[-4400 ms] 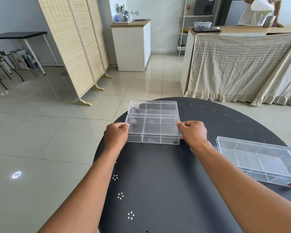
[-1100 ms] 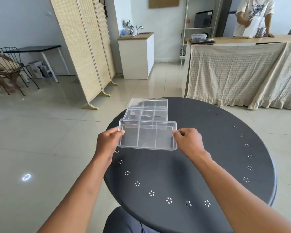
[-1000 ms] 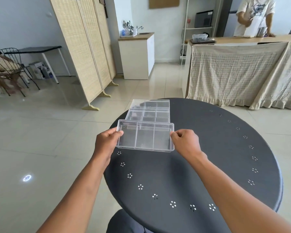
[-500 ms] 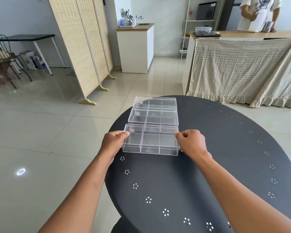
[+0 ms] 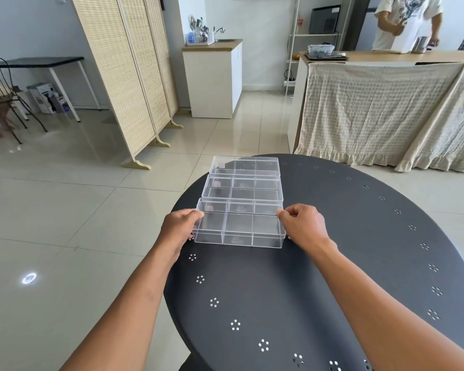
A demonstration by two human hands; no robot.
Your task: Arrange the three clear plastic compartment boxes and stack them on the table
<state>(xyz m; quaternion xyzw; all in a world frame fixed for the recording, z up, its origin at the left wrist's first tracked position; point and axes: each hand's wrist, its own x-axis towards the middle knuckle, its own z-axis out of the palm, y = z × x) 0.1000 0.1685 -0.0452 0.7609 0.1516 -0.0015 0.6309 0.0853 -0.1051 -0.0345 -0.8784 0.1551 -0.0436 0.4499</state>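
L hand [image 5: 181, 227] + R hand [image 5: 302, 227] gripping near box [image 5: 239, 226]; 2 boxes [image 5: 243, 180] just behind.

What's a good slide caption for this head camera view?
Both hands grip the nearest clear box on the round table.

A folding woven screen [image 5: 130, 76] stands on the pale tiled floor [image 5: 65, 210] at the left. Beyond it a wire chair [image 5: 0, 95] sits beside a narrow black-topped side table [image 5: 43, 61]. A white cabinet [image 5: 214, 79] with a wooden top carries a dish rack [image 5: 200, 36] of utensils. At the right a long counter [image 5: 386, 56] is draped in a cream checked cloth [image 5: 373, 111]; a person in a pale shirt [image 5: 405, 20] stands behind it
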